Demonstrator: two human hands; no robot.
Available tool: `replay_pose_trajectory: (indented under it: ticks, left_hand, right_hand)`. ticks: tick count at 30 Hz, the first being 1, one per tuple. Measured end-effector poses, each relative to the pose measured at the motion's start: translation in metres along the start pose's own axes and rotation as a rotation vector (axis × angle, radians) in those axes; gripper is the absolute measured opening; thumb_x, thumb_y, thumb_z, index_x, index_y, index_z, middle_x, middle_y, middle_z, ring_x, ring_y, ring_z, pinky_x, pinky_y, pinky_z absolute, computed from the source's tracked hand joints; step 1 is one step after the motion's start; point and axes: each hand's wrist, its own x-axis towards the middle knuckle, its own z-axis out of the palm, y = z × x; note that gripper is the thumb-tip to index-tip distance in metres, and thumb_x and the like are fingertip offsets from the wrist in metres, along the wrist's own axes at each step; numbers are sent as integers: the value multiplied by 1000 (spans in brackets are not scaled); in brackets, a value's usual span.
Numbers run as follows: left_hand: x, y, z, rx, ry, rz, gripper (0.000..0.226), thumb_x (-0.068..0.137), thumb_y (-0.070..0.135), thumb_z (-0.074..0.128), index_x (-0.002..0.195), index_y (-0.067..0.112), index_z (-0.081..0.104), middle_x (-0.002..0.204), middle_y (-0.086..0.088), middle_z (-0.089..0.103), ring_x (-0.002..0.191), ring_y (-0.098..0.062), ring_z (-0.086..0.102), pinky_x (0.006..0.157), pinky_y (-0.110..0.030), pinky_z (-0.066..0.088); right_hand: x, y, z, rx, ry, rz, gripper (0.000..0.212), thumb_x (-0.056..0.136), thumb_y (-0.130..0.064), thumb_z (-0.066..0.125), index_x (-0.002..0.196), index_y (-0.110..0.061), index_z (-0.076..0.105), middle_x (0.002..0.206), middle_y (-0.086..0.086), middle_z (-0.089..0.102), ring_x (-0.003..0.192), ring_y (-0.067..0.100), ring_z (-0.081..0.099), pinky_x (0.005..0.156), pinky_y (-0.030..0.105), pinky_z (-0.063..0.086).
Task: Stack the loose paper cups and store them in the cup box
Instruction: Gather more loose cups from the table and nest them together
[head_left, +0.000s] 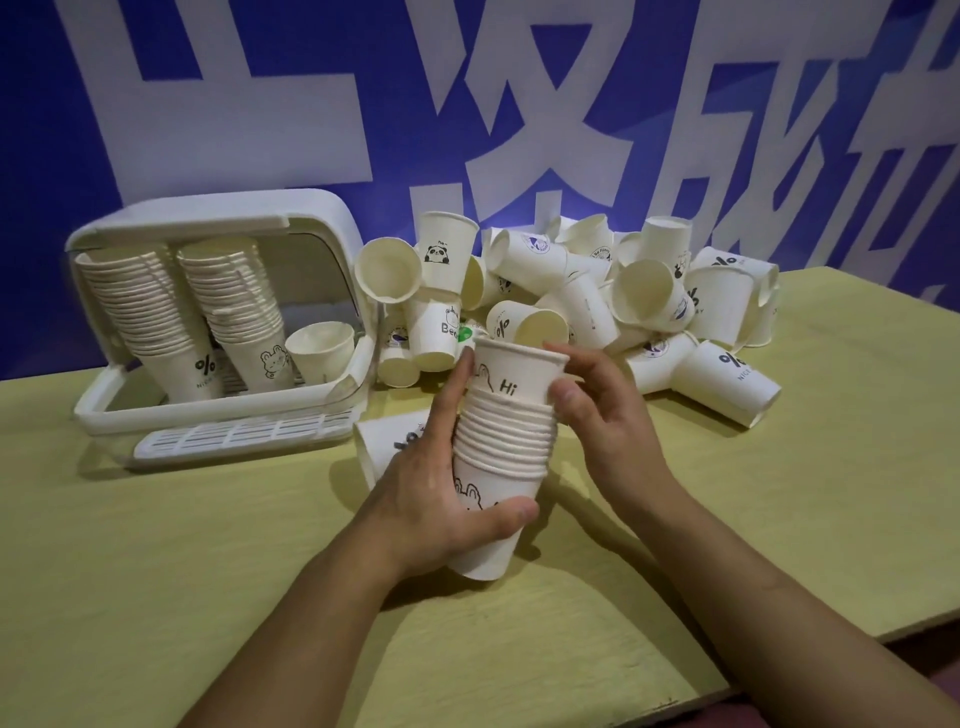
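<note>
My left hand (441, 499) wraps the lower cups of the stack (501, 457), held just above the table (208, 545); my right hand (597, 410) pinches the top cup's rim. Light, easily crushed paper, I judge: grip low, gently.

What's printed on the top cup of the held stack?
Black "Hi" beside a line drawing on the white top cup, head view.

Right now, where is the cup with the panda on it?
The panda cup stands upright at the back of the loose cup pile, near its left end, just right of the open cup box in the head view.
</note>
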Motion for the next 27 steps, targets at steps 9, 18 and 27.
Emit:
replay_pose_trajectory:
  ticks: [9, 18, 27]
  left_hand:
    - [0, -6, -12, -81, 107, 32, 109, 59, 64, 72, 141, 71, 1, 126, 29, 50, 108, 6, 58, 89, -25, 48]
    - [-7, 4, -54, -17, 187, 66, 98, 58, 59, 72, 134, 66, 10, 122, 9, 56, 100, -6, 63, 88, -41, 56]
    - [-36, -46, -97, -110, 446, -17, 88, 57, 47, 76, 130, 56, 27, 126, 10, 56, 108, -4, 62, 96, -41, 54]
  right_hand:
    - [1, 5, -5, -81, -98, 6, 37, 94, -43, 46, 125, -36, 65, 114, -6, 70, 107, 22, 62, 83, 31, 52]
    - [24, -20, 17, -272, -279, -89, 35, 97, -34, 52, 132, -36, 60, 129, -14, 61, 113, 10, 58, 84, 29, 52]
    - [40, 11, 76, -708, -452, -205, 52, 89, -31, 69, 137, -36, 53, 136, -9, 52, 120, 9, 49, 104, 34, 43]
